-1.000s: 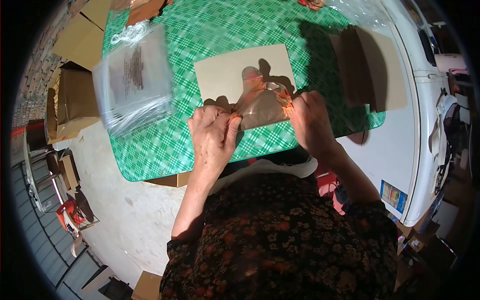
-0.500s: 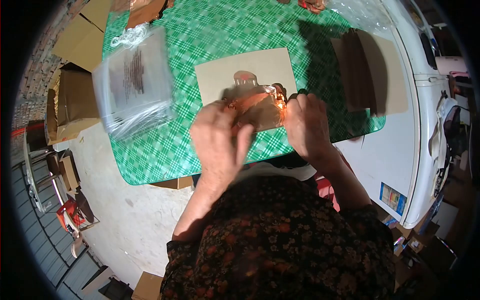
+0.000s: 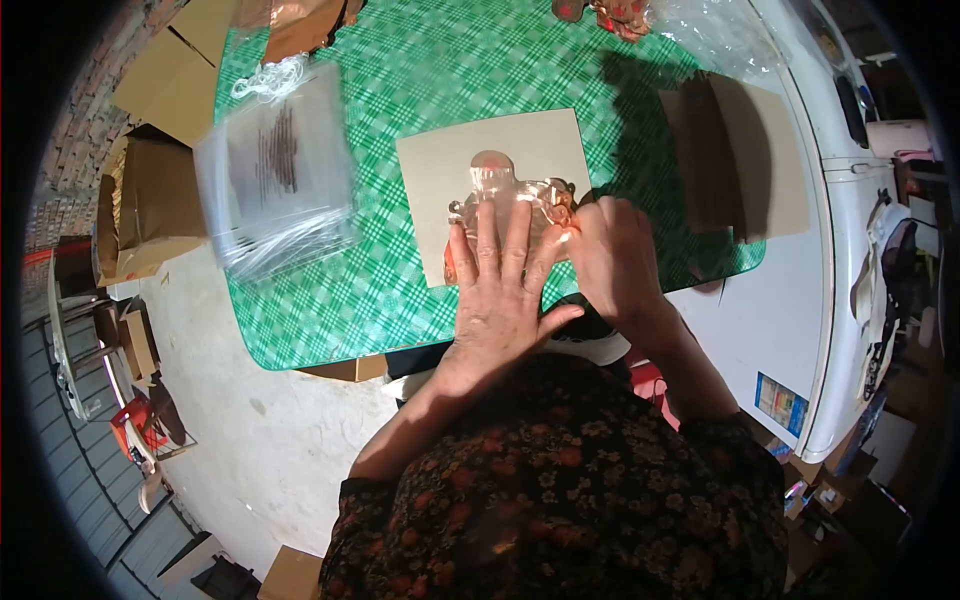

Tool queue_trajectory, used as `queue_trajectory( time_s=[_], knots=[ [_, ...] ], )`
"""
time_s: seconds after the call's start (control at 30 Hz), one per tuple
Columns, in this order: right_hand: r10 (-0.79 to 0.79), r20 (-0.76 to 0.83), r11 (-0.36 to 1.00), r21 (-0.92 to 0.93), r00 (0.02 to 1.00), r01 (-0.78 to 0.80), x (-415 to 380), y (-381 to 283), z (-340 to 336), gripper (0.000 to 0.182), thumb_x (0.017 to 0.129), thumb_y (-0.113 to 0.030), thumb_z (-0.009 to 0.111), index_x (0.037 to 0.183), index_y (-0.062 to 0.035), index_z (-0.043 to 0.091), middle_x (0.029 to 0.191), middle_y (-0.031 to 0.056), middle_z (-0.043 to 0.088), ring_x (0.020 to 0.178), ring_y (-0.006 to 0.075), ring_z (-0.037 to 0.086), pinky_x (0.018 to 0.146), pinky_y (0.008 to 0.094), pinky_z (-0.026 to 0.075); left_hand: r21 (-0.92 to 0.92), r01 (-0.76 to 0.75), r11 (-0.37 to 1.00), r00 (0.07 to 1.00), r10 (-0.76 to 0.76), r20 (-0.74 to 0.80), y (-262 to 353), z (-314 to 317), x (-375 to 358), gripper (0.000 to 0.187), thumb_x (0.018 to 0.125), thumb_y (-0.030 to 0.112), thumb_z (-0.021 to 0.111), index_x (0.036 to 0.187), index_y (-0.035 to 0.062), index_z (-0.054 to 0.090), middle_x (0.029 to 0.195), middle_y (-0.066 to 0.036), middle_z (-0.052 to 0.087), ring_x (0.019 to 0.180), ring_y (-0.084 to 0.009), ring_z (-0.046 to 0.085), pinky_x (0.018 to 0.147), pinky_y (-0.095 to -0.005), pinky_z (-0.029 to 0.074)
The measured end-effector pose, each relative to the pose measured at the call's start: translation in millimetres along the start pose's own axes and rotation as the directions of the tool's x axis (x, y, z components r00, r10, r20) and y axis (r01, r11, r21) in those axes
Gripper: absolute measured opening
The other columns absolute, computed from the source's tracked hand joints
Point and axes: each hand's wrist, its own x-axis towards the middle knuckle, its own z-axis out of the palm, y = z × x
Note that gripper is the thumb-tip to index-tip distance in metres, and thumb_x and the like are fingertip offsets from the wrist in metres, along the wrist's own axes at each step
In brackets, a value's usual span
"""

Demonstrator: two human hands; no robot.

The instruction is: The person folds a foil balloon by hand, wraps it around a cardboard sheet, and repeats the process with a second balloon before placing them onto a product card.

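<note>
A shiny copper-coloured foil piece (image 3: pixel 492 183) with a rounded top and side lobes lies on a beige cardboard sheet (image 3: pixel 430 165). My left hand (image 3: pixel 500 290) is spread flat over its lower part, fingers pointing away from me and hiding much of it. At the foil's right side, my right hand (image 3: pixel 615 258) is closed, its fingertips pinching the crumpled edge. Green checked cloth (image 3: pixel 400 325) shows around the cardboard.
To the left lies a stack of clear plastic bags (image 3: pixel 240 180) with white string (image 3: pixel 272 78) above it. Brown foil pieces (image 3: pixel 305 30) rest at the far edge. On the right are brown sheets (image 3: pixel 710 150), beside a white appliance (image 3: pixel 830 290).
My left hand has moved right and flattened with spread fingers onto the foil, which now lies smoother with its top lobe showing. My right hand stays at the right edge.
</note>
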Motion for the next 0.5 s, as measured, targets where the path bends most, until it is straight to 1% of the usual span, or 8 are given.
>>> queue_trajectory(
  time_s=[0.03,0.07,0.13,0.23,0.33,0.37,0.47,0.5],
  knots=[
    [0.04,-0.004,0.998,0.048,0.999,-0.039,0,-2,-2,0.025,0.089,-0.019,0.075,0.109,-0.0056,0.069,0.11,0.0129,0.065,0.111,0.0344,0.064,0.094,0.0506,0.046,0.011,0.0,1.0,1.0,0.0,-0.001,0,-1,1,0.105,0.091,0.078,0.063,0.171,0.0146,0.038,0.18,-0.024,0.018,0.162,-0.0589,0.016,0.123,-0.0823,0.016],
    [-0.059,-0.052,0.998,0.034,0.997,0.061,0,-5,-9,0.035,0.09,-0.023,0.075,0.119,-0.0035,0.068,0.12,0.0151,0.065,0.12,0.0352,0.062,0.1,0.0534,0.044,0.006,-0.001,1.0,1.0,0.0,0.003,-1,-2,2,0.104,0.091,0.077,0.065,0.17,0.0141,0.039,0.18,-0.024,0.019,0.162,-0.0593,0.015,0.122,-0.0834,0.016],
    [-0.253,-0.134,0.967,-0.006,0.958,0.254,0,-13,-27,0.055,0.093,-0.031,0.075,0.138,0.0008,0.066,0.14,0.0196,0.065,0.139,0.0367,0.059,0.113,0.0592,0.041,-0.012,0.002,1.0,1.0,-0.002,0.019,0,-3,2,0.103,0.09,0.074,0.069,0.168,0.0132,0.041,0.18,-0.023,0.02,0.162,-0.0601,0.015,0.12,-0.0855,0.016],
    [-0.319,0.063,0.947,0.049,0.946,0.316,-8,-6,-10,0.073,0.095,-0.042,0.074,0.149,0.0037,0.06,0.158,0.0211,0.057,0.156,0.034,0.046,0.126,0.067,0.026,0.039,0.011,0.999,1.0,-0.011,0.008,0,4,1,0.101,0.089,0.071,0.073,0.165,0.0118,0.044,0.179,-0.023,0.021,0.162,-0.0601,0.014,0.12,-0.0859,0.016],
    [-0.295,0.103,0.955,0.002,0.95,0.296,-3,10,-8,0.074,0.095,-0.049,0.072,0.146,0.0038,0.063,0.16,0.0185,0.056,0.157,0.0326,0.043,0.128,0.0691,0.02,-0.03,0.005,1.0,0.998,-0.007,-0.06,0,3,2,0.1,0.088,0.07,0.075,0.164,0.0125,0.046,0.179,-0.024,0.021,0.162,-0.0601,0.014,0.12,-0.0857,0.017],
    [-0.283,0.089,0.959,0.013,0.955,0.283,2,15,-7,0.067,0.094,-0.044,0.075,0.14,0.0033,0.067,0.154,0.0179,0.06,0.155,0.0329,0.045,0.126,0.0705,0.022,-0.058,0.018,0.998,1.0,-0.019,-0.022,1,0,1,0.098,0.088,0.07,0.075,0.163,0.014,0.048,0.179,-0.024,0.02,0.163,-0.0595,0.013,0.121,-0.0851,0.015],
    [-0.38,0.041,0.924,-0.036,0.924,0.381,27,17,-20,0.055,0.093,-0.036,0.078,0.133,0.0023,0.071,0.146,0.0167,0.063,0.149,0.0339,0.049,0.124,0.0686,0.028,-0.043,0.031,0.999,0.998,-0.029,0.047,2,-7,3,0.094,0.089,0.072,0.074,0.161,0.0157,0.051,0.18,-0.024,0.019,0.163,-0.0593,0.01,0.123,-0.0842,0.014],
    [-0.39,-0.019,0.92,-0.04,0.92,0.39,37,8,-21,0.043,0.09,-0.023,0.08,0.125,0.0011,0.073,0.136,0.0128,0.066,0.138,0.0337,0.056,0.118,0.0605,0.04,-0.05,0.03,0.998,0.999,-0.028,0.037,3,-5,3,0.093,0.089,0.072,0.073,0.16,0.0159,0.052,0.179,-0.024,0.02,0.163,-0.0593,0.01,0.123,-0.0838,0.013]
  ],
)
